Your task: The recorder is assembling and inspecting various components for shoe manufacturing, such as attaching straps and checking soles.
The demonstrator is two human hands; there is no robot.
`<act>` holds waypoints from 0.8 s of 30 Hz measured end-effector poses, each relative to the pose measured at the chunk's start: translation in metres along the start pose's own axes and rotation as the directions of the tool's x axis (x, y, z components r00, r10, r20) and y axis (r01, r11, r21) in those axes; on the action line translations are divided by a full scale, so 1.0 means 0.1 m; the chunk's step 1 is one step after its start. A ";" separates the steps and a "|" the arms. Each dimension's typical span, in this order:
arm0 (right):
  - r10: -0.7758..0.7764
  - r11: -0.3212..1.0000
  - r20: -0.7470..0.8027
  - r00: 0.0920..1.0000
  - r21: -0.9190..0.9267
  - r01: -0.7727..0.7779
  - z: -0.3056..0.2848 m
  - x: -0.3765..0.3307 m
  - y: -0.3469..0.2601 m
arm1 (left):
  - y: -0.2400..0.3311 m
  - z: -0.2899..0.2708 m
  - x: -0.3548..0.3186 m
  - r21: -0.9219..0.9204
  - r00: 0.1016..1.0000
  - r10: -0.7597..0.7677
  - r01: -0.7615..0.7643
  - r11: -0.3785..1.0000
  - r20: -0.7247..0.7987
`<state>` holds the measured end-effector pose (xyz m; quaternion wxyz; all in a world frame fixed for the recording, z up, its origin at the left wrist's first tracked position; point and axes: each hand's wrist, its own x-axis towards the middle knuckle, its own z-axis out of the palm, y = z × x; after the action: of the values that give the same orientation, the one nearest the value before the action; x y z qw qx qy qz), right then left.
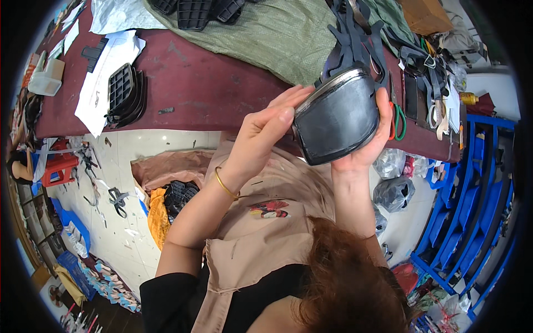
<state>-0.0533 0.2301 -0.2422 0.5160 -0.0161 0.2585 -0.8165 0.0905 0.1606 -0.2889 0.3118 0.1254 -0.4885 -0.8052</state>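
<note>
A black, curved, smooth-faced moulded pad with a paler rim along its top is held up at the table's near edge. My left hand grips its left side, thumb on the edge and fingers stretched along the rim. Around the right side and lower corner wraps my right hand, its palm beneath. Dark straps lie just beyond the pad; whether they are joined to it I cannot tell. On the table to the left sits a stack of black grid-faced pads.
More black grid pads lie on a green woven sheet over the maroon table. Scissors with red and green handles are to the right. Blue racks stand at right; a red stool at left.
</note>
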 end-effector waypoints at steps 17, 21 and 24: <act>-0.361 0.857 0.231 0.903 -0.299 0.419 0.06 -0.19 0.48 | -0.11 0.30 0.11 -0.425 0.975 -0.176 0.104 0.899 -0.134; -0.200 -0.148 0.980 -0.022 -0.008 0.989 -0.48 -0.04 0.74 | -0.08 0.29 0.16 -0.288 0.845 -0.501 0.441 0.850 -0.185; -0.457 -0.344 0.830 0.320 -0.497 0.796 -0.70 -0.15 0.82 | -0.30 0.29 0.15 -0.422 0.785 -0.545 0.406 0.811 -0.293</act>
<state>0.0014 0.2436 -0.3349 -0.1480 -0.5780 0.5455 -0.5886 0.0526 0.1819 -0.2987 0.2051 0.3529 -0.2205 -0.8859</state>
